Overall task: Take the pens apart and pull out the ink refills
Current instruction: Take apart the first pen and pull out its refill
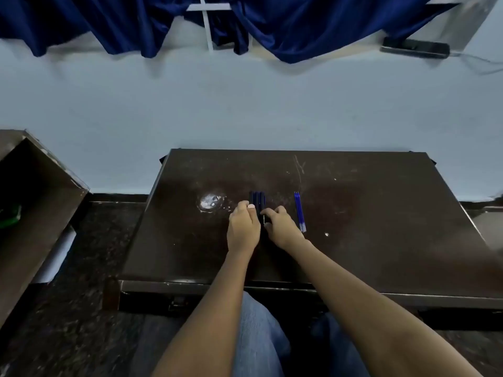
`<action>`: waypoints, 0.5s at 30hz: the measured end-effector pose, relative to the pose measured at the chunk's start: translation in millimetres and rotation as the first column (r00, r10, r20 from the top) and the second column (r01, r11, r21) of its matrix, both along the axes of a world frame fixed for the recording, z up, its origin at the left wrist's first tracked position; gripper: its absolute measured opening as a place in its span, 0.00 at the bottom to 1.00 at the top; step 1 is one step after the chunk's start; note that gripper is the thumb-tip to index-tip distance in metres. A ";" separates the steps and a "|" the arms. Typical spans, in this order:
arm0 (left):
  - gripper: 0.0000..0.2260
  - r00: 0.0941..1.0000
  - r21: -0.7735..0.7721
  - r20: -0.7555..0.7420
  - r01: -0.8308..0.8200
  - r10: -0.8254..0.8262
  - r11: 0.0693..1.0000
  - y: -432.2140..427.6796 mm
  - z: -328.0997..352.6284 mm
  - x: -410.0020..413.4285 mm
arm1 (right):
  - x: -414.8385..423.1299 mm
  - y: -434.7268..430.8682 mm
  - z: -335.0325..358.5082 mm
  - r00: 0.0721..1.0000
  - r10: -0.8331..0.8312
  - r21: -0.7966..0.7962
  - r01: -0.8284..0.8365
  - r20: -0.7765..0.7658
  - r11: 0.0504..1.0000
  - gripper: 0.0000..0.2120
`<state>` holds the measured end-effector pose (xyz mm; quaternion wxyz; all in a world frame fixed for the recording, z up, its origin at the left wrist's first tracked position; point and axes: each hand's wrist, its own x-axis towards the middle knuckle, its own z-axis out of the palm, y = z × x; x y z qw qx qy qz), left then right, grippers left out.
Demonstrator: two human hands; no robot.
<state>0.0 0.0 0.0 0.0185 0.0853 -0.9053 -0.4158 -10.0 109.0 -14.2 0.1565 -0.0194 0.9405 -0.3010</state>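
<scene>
At the centre of the frame, on the tabletop (353, 213), dark blue pens (258, 200) lie side by side, their long axes running up the frame. Their near ends are hidden between the hands. The right hand (281, 227) curls its fingers over the pens. Whether the left hand (243, 229) grips them, I cannot tell. Two blue refills (299, 210) lie parallel, just to the right.

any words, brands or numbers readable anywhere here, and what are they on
No text can be read anywhere in this view.
pens: dark barrels, any print too small to see.
ink refills: too thin to show a marking.
black device on the far ledge: blurred, no label legible.
desk: only scratches and a pale worn patch, no writing.
</scene>
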 end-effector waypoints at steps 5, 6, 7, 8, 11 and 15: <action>0.16 0.995 0.091 -0.020 -0.099 0.102 0.991 3.3 -3.7 -3.3 | -3.5 0.8 -2.9 1.000 -0.020 0.083 0.018 0.023 0.996 0.12; 0.16 0.994 0.115 -0.019 -0.108 0.111 0.987 4.6 -5.3 -3.8 | -3.0 0.8 -3.8 1.000 -0.019 0.113 0.016 0.025 0.993 0.12; 0.16 0.993 0.136 -0.023 -0.115 0.119 0.984 5.6 -6.5 -5.0 | -3.0 1.1 -4.7 1.000 -0.017 0.140 0.014 0.022 0.990 0.12; 0.15 0.992 0.147 -0.026 -0.122 0.127 0.982 7.1 -7.5 -6.5 | -3.1 1.6 -4.6 1.000 -0.020 0.162 0.017 0.021 0.987 0.12; 0.15 0.985 0.206 -0.016 -0.165 0.172 0.964 11.1 -9.4 -10.0 | -6.6 1.8 -6.2 0.998 -0.054 0.174 0.051 0.013 0.983 0.14; 0.15 0.961 0.284 0.016 -0.268 0.275 0.921 11.9 -12.0 -12.7 | -15.5 -3.7 -7.5 0.992 -0.125 0.130 0.124 -0.001 0.984 0.15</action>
